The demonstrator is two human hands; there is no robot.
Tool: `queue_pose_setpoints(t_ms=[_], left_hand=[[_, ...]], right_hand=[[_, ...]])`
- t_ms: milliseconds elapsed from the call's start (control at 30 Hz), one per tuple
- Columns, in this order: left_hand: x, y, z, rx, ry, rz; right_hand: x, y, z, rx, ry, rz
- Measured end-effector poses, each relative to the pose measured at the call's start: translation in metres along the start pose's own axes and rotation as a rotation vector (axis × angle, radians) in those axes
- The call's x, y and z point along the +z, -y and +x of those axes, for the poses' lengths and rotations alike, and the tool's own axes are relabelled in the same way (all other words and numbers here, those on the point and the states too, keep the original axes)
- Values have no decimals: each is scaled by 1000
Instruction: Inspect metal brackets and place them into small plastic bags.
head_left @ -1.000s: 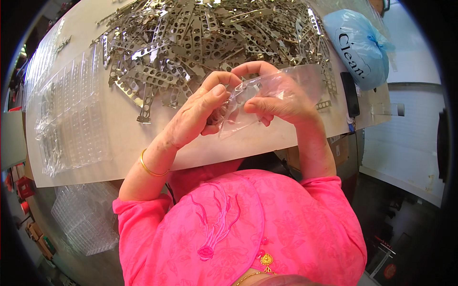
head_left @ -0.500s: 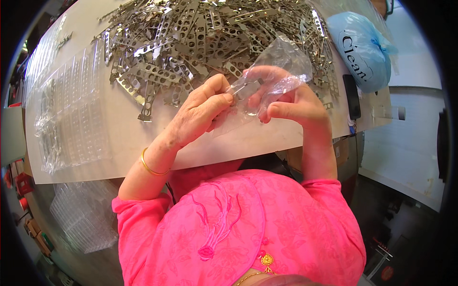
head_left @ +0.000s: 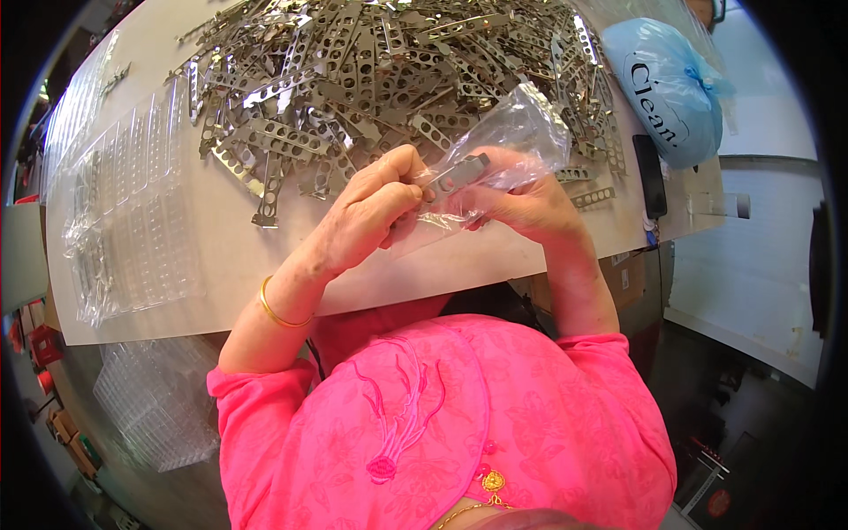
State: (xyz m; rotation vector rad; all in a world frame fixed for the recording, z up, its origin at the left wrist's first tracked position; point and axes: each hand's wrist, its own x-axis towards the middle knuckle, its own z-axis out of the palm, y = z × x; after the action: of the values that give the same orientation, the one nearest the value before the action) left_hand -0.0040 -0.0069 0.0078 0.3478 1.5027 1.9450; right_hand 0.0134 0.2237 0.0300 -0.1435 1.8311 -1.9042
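Over the near part of the table, my left hand (head_left: 375,203) is closed, thumb against bent fingers, on a flat metal strip with holes (head_left: 459,175). The end of the strip sticks out toward my right hand (head_left: 534,208). A crumpled clear plastic bag (head_left: 534,124) lies around my right fingers and beside the strip, and my right hand is closed on it. The plastic partly covers those fingertips, and I cannot tell if they also touch the strip. Just beyond both hands is a large heap of similar perforated metal strips (head_left: 371,71).
Clear plastic blister trays (head_left: 141,203) lie on the table's left side, and more trays (head_left: 159,402) sit below its edge. To the right are a tied blue plastic bag (head_left: 667,93) and a black phone-like slab (head_left: 650,177). A cardboard box (head_left: 627,278) stands under the table.
My right hand has drawn in slightly toward the left and its fingers have closed more on the plastic. More of the metal strip now shows. My left hand has hardly moved.
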Motion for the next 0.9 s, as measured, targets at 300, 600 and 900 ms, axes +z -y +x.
queue_pose_setpoints(t_ms=[300,600,900], left_hand=[[6,3,1,98,30,33],[9,0,1,117,48,185],[13,9,1,145,-22,13]], right_hand=[[4,-8,4,-3,29,-94],[9,-15,11,50,55,-318],[20,-6,9,69,-10,-164]])
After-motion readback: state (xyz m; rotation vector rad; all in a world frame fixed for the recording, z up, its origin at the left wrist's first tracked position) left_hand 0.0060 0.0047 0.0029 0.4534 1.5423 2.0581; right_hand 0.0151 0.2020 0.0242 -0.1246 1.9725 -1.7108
